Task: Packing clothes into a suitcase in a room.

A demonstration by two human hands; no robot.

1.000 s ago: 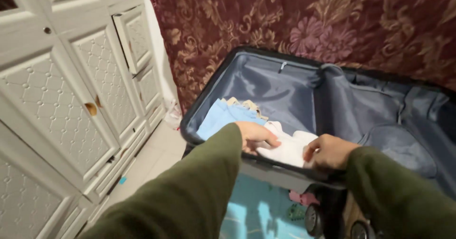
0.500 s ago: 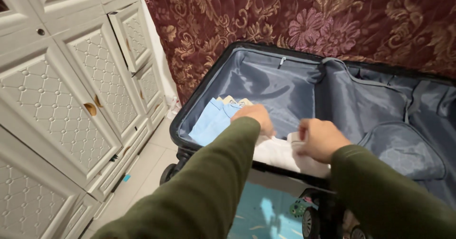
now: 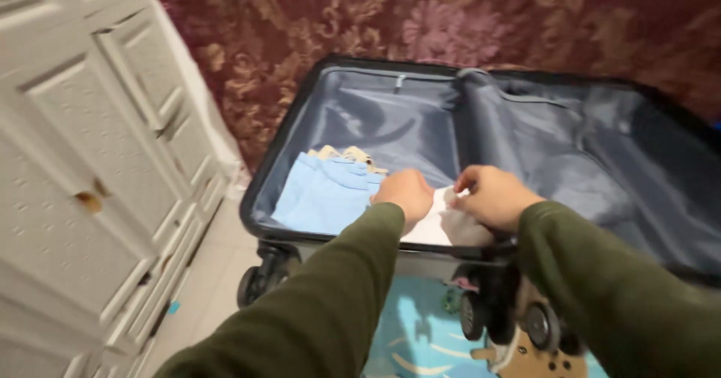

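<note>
An open black suitcase (image 3: pixel 279 129) with a grey-blue lining lies on a bed. In its near left half lie a folded light-blue garment (image 3: pixel 319 194), a cream item (image 3: pixel 342 153) behind it, and a folded white cloth (image 3: pixel 439 226). My left hand (image 3: pixel 405 192) rests on the white cloth's left side, fingers curled over it. My right hand (image 3: pixel 492 196) pinches the cloth's far edge. Both sleeves are olive green.
White panelled wardrobe doors (image 3: pixel 82 160) stand close on the left, with a narrow strip of tiled floor (image 3: pixel 218 273) between them and the suitcase wheels (image 3: pixel 251 284). A dark red floral bedspread (image 3: pixel 420 25) lies behind the suitcase. A light-blue patterned mat (image 3: pixel 420 340) is below.
The view has shifted, so the suitcase sits lower and more centred. Both hands have moved closer together on the white cloth, drawing its edges in.
</note>
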